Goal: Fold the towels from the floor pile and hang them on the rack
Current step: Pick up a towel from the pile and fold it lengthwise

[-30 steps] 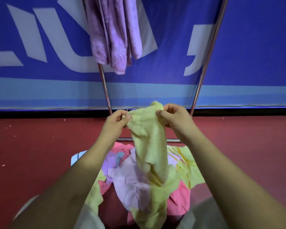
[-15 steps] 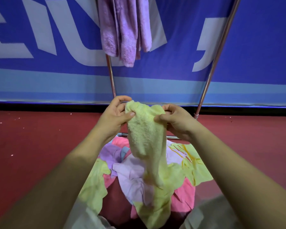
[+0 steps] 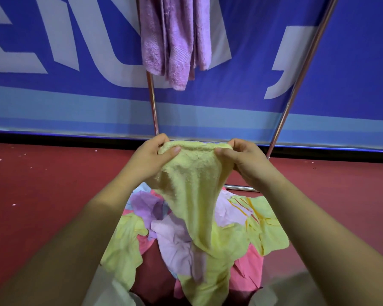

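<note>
A pale yellow towel (image 3: 192, 186) hangs from both my hands above the floor pile. My left hand (image 3: 150, 157) pinches its top left corner, and my right hand (image 3: 243, 160) pinches the top right corner, so the upper edge is stretched between them. Below lies the pile of towels (image 3: 177, 241) in yellow, pink, lilac and light blue on the red floor. A folded purple towel (image 3: 173, 40) hangs on the metal rack (image 3: 152, 100) straight ahead.
The rack's right leg (image 3: 296, 85) slants down to the floor, and its bottom bar (image 3: 239, 187) runs behind the pile. A blue banner with white letters (image 3: 53, 62) forms the wall behind. Red floor (image 3: 42, 195) spreads on both sides.
My hands have moved apart along the yellow towel's top edge, spreading it from a bunched clump into a wider sheet. The view has moved closer to the rack.
</note>
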`<state>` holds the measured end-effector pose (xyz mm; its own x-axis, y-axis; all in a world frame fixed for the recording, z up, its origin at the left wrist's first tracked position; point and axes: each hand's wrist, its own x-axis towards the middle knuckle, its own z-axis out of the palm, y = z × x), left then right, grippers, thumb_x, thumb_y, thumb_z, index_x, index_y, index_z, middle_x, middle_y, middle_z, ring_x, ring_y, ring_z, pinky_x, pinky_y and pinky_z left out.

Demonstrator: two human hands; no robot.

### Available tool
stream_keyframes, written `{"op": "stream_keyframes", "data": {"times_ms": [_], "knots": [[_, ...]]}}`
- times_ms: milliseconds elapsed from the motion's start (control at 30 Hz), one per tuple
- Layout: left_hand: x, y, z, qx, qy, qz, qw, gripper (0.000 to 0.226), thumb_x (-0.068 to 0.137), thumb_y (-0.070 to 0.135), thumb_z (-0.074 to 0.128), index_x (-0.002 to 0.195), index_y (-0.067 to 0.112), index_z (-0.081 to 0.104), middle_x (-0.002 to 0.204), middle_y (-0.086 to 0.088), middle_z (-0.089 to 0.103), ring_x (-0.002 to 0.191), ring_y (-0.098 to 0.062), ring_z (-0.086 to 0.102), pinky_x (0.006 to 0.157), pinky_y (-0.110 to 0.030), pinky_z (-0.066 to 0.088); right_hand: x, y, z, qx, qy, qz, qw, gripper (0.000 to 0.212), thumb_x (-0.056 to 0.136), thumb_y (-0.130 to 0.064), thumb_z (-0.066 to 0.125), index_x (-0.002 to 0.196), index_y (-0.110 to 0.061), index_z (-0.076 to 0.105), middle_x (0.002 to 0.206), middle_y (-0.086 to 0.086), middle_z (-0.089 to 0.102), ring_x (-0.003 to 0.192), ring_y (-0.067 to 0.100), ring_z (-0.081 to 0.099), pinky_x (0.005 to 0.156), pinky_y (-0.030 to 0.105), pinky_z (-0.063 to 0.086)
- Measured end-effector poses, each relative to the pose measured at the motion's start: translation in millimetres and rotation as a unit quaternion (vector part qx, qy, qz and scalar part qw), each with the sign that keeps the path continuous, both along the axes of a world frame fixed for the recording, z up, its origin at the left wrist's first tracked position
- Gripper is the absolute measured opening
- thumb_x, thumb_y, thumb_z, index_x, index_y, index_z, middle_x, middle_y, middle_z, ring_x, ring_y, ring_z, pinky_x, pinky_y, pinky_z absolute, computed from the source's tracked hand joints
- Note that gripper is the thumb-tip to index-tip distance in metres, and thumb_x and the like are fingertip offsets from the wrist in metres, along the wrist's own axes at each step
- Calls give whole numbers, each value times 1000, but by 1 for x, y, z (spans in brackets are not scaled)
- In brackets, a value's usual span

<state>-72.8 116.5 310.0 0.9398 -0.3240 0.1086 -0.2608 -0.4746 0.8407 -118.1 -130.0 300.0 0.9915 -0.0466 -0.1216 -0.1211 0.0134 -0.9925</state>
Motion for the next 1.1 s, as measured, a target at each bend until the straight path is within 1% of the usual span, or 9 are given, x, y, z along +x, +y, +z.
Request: {"op": "stream_keyframes", "data": {"times_ms": [167,267,367,500,600,767,867,933,1100], "knots": [[-5,-5,2,-119,97,-61,986,17,93,31,67,94,15,71,84,-3,66,77,-15,57,73,-31,45,-1,2,0,3,36,47,998,31,68,-18,85,81,-20,57,72,4,58,69,22,53,63,33,40],[-11,-14,6,-177,125,-71,974,15,96,16,61,106,13,73,93,-2,73,84,-13,66,77,-25,52,-4,7,7,69,99,68,990,35,81,-7,79,112,-13,62,91,10,70,73,21,68,63,29,52],[-12,-16,7,-181,135,-103,969,22,93,17,63,112,9,71,99,-3,73,91,-15,66,84,-28,52,-7,14,11,134,120,121,976,53,81,-12,75,131,-5,58,122,20,70,102,26,71,88,36,59],[-17,-21,10,-150,139,-156,966,19,96,10,60,111,8,71,96,1,74,90,-11,67,81,-22,53,-11,17,10,188,132,195,954,49,91,-18,64,136,0,57,132,20,63,120,30,62,111,45,45],[-19,-24,12,-136,128,-166,968,20,97,11,60,113,10,71,98,2,75,93,-11,68,83,-23,53,-11,20,9,164,126,210,955,45,92,-21,65,129,3,61,127,23,64,118,34,61,111,47,44],[-6,-21,1,-98,148,-141,974,34,82,24,80,109,18,60,82,-20,56,79,-22,54,74,-37,43,-10,20,17,188,80,118,972,22,97,-15,58,109,0,68,97,17,70,90,28,67,82,36,58],[1,-14,-10,151,103,-171,968,19,84,24,79,90,16,64,74,4,67,66,-8,57,66,-28,45,-5,7,27,310,84,58,945,29,96,-23,54,108,1,65,96,17,71,90,29,69,83,39,60],[4,-10,-17,231,106,-161,954,25,89,32,73,72,16,64,56,12,55,51,-3,45,56,-26,38,-2,-2,31,314,56,27,947,29,97,-24,53,109,0,65,95,14,75,90,26,72,88,40,59],[11,-10,-7,2,74,-62,995,25,88,27,74,92,3,68,74,2,60,66,-6,51,62,-24,41,4,-21,26,154,-15,-89,984,14,94,-9,63,82,-12,69,79,10,70,75,26,67,80,42,54]]}}
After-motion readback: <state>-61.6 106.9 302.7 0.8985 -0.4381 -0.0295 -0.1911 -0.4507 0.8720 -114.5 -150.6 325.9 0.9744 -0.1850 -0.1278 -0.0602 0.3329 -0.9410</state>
